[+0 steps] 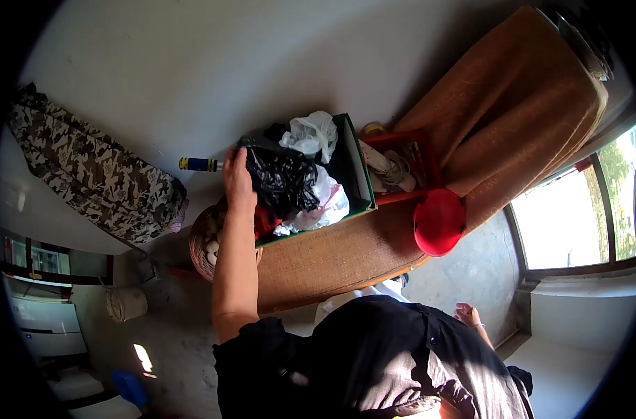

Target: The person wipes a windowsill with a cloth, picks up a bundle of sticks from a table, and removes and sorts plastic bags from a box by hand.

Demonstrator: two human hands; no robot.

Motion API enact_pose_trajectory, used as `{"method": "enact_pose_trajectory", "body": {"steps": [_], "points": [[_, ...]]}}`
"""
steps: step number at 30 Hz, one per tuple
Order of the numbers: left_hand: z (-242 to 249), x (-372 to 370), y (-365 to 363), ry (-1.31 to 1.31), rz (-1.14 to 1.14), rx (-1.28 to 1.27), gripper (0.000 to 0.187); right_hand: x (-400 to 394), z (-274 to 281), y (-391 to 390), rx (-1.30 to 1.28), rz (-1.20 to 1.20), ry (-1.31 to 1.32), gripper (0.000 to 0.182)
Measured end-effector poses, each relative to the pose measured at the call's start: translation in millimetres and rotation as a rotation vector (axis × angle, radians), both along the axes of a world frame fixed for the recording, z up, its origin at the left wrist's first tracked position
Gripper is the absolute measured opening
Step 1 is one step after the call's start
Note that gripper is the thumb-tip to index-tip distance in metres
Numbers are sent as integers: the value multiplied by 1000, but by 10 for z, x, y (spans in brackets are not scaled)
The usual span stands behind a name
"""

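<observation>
My left hand (239, 180) reaches up to the left end of a green-edged box, its fingers stretched along the side of a black plastic bag (281, 176). White plastic bags (313, 134) lie at the top and bottom of the box. A tool with a blue and yellow handle (198, 165) sticks out to the left from behind my left hand; whether the hand touches it is not visible. Low on the right, away from the box, my right hand (468, 315) hangs beside my body with its fingers apart and nothing visible in it.
Beside the box are a red basket (433, 164) with cables and a red bowl (439, 225). A wicker basket (198, 253) sits by my left forearm. Brown cloth (503, 105) covers something at right. Camouflage fabric (98, 174) hangs left; a bucket (127, 305) stands on the floor.
</observation>
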State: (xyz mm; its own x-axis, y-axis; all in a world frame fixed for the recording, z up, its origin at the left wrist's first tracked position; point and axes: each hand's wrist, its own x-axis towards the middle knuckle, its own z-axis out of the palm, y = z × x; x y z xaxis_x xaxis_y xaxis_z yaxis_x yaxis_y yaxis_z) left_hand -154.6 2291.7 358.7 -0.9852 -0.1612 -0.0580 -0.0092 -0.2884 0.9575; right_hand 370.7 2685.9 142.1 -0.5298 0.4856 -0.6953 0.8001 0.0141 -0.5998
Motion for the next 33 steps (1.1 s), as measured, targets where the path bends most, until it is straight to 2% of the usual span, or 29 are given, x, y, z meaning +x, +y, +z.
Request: {"method": "enact_pose_trajectory", "body": {"steps": [3, 5, 6, 8, 9, 11, 13, 14, 15, 17, 20, 21, 25, 27, 29, 30, 31, 33], "points": [[254, 80, 59, 110, -28, 103, 21, -201, 158, -56, 12, 45, 15, 31], [413, 248, 177, 267, -118, 60, 22, -466, 310, -122, 30, 80, 28, 31], [454, 393, 289, 329, -65, -128, 23, -651, 397, -162, -7, 71, 85, 30], [417, 787, 561, 273, -286, -52, 19, -1077, 626, -265, -81, 78, 197, 33], [277, 934, 671, 419, -400, -267, 17, -1314, 766, -337, -117, 92, 253, 37], [125, 1287, 950, 722, -556, -427, 22, -1746, 1050, -513, -277, -13, 440, 50], [-52, 1659, 1140, 773, -714, -482, 27, -2157, 1428, -763, -463, -150, 605, 56], [-117, 1779, 1199, 806, -812, -483, 29, -2288, 1390, -754, -644, -138, 650, 54], [-242, 1895, 1227, 759, -916, -448, 33, -2412, 1309, -741, -825, -126, 693, 53], [-446, 2065, 1261, 754, -954, -444, 32, -2627, 1274, -789, -1052, -108, 671, 41], [-563, 2149, 1168, 612, -1041, -389, 31, -2765, 1195, -853, -1021, -117, 694, 35], [-598, 2138, 1127, 648, -997, -440, 29, -2798, 1243, -886, -967, -128, 703, 31], [-698, 2065, 886, 507, -1108, -616, 28, -2837, 1117, -796, -889, -160, 815, 26], [-783, 2034, 780, 682, -1070, -686, 33, -2813, 1200, -760, -904, -271, 816, 25], [-747, 1995, 633, 358, -1166, -680, 43, -2785, 1225, -669, -845, -331, 810, 26], [-728, 1928, 576, 400, -1160, -734, 53, -2769, 1236, -620, -794, -382, 800, 26], [-718, 1894, 572, 405, -1164, -731, 53, -2760, 1243, -576, -790, -386, 804, 26], [-705, 1853, 582, 225, -903, -471, 76, -2709, 1233, -506, -687, -376, 820, 27]]}}
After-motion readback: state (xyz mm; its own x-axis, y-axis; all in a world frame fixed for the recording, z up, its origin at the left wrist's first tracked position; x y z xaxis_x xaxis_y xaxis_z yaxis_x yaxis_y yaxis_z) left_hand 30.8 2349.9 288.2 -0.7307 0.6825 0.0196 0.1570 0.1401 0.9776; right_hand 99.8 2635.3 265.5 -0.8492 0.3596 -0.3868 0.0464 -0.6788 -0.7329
